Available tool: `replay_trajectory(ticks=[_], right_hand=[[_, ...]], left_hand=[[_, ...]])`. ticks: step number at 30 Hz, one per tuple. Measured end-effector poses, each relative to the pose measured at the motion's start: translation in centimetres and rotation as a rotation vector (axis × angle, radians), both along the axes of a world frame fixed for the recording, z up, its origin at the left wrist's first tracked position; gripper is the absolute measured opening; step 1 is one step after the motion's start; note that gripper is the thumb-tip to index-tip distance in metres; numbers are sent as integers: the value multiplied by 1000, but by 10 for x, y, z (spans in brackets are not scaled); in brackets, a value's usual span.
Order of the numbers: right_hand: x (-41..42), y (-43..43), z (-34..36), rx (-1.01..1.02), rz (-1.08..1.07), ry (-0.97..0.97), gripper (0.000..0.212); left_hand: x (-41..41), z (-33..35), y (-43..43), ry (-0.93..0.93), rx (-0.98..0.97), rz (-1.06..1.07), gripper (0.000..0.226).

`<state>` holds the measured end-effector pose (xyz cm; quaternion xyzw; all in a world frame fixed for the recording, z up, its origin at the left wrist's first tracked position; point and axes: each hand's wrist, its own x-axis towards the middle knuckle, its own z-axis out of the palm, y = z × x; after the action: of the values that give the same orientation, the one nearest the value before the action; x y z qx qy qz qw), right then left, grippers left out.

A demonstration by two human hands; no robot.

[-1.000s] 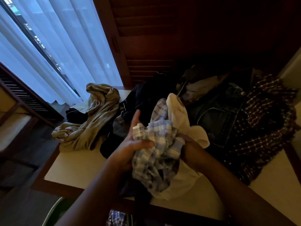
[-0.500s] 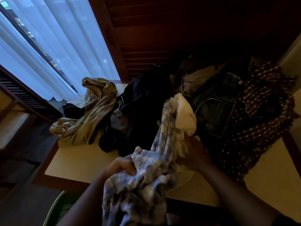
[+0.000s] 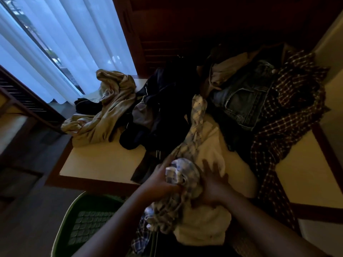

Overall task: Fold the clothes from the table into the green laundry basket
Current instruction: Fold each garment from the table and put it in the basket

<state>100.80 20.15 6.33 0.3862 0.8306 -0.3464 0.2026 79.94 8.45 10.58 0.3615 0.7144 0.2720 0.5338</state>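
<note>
A crumpled blue-and-white plaid shirt (image 3: 187, 175) stretches from the clothes pile down past the table's front edge, with a white garment (image 3: 207, 216) under it. My left hand (image 3: 159, 184) grips the bunched plaid cloth from the left. My right hand (image 3: 213, 186) lies against the bundle's right side with fingers spread. The green laundry basket (image 3: 63, 219) stands on the floor at the lower left, below the table edge; plaid cloth hangs beside it.
The cream table (image 3: 100, 162) with a dark wood rim holds a tan garment (image 3: 105, 112), dark clothes (image 3: 167, 108), denim jeans (image 3: 245, 101) and a dark red checked shirt (image 3: 289, 115). A curtained window is at the left, wooden panelling behind.
The plaid shirt has been pulled toward me and bunched lower at the table's front edge. My right hand has opened against it. The view has tipped down, showing the basket.
</note>
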Motion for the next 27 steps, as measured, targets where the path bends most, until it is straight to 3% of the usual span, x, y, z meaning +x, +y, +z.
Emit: replay_trajectory(ticks=[1,3,6,8,10,13,16,18,25,27], right_hand=[[0,-11,-6,48,4,-45,141],[0,-30,-8,146,-8,-12,131],[-1,-56,-7,327,5,148,89],[-2,-80,-10,410,16,190,62],[-3,-109,-10,421,0,267,51],[-9,-152,-7,332,-19,332,59],[-20,-185,-7,225,13,355,76],[-32,-201,-5,180,47,347,81],[-72,-242,-2,140,262,295,87],[-81,-252,-2,141,310,305,85]], left_hand=[[5,-4,-10,-13,-19,-23,118],[15,-7,-32,-29,-36,-25,99],[18,-13,-66,-39,-48,21,61],[13,-16,-96,-114,-23,24,50],[6,-20,-132,-200,20,70,45],[-3,-22,-189,-268,66,236,42],[-17,-27,-243,-309,64,415,56],[-25,-30,-278,-313,35,471,48],[-43,-43,-385,-74,-143,811,30],[-43,-50,-404,47,-159,926,37]])
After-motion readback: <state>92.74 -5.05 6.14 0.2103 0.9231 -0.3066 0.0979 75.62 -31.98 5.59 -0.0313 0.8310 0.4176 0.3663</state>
